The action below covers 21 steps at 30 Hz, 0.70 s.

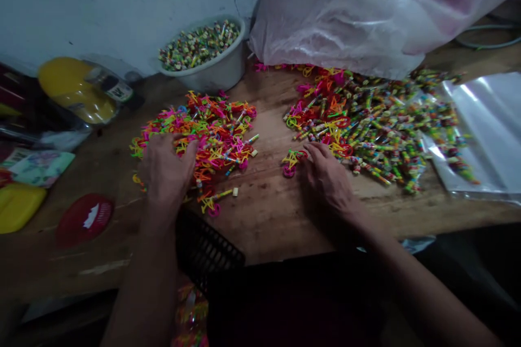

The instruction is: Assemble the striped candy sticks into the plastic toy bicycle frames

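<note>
My left hand [166, 169] rests against the near left edge of a heap of small bright plastic pieces [222, 124], shaped like tiny bicycles in pink, orange, yellow and green. Its thumb stands apart from the fingers, whose tips are partly hidden. A few such pieces [291, 162] lie on the bare wood by my right hand [329, 176]. That hand's fingers are curled together, their tips at these pieces. Right of it spreads a large pile of short candy-like tubes [386, 124] with coloured filling, mixed with more bicycle-shaped pieces. Some blur softens the hands.
A grey tub [228, 68] full of filled tubes stands against the wall. A big clear plastic bag [337, 21] overhangs the right pile. Flat clear bags [492, 135] lie at right. A red lid [85, 219], yellow containers [73, 87] and a black basket [207, 246] are on the left and near side.
</note>
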Tool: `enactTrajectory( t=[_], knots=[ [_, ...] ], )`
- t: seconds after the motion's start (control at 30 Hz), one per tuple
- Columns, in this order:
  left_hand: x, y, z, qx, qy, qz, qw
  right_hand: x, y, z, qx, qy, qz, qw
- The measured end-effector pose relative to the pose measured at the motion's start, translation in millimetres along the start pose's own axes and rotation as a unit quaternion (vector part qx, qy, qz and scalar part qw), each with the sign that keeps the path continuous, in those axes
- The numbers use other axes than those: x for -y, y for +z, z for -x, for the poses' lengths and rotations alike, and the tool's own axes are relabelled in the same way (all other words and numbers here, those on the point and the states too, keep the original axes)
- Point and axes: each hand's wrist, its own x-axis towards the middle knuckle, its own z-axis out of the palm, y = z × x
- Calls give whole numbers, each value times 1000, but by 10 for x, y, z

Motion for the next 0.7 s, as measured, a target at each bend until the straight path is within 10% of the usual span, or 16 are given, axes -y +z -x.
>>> enactTrajectory(
  t=[0.1, 0.23, 0.37, 0.7],
  knots=[
    [-237, 121, 107, -57, 55, -36, 996, -13, 91, -65, 62, 7, 50, 997],
    [-713, 678, 566, 176, 66, 145, 971, -14, 127, -16, 68, -23, 53, 996],
    [-953, 1109, 760, 264, -23, 300, 916, -96, 71, 41, 69, -71, 40, 994],
    [-810, 1078, 614, 395, -198, 489, 752, 72, -56, -507, 47, -43, 144, 988]
  ],
)
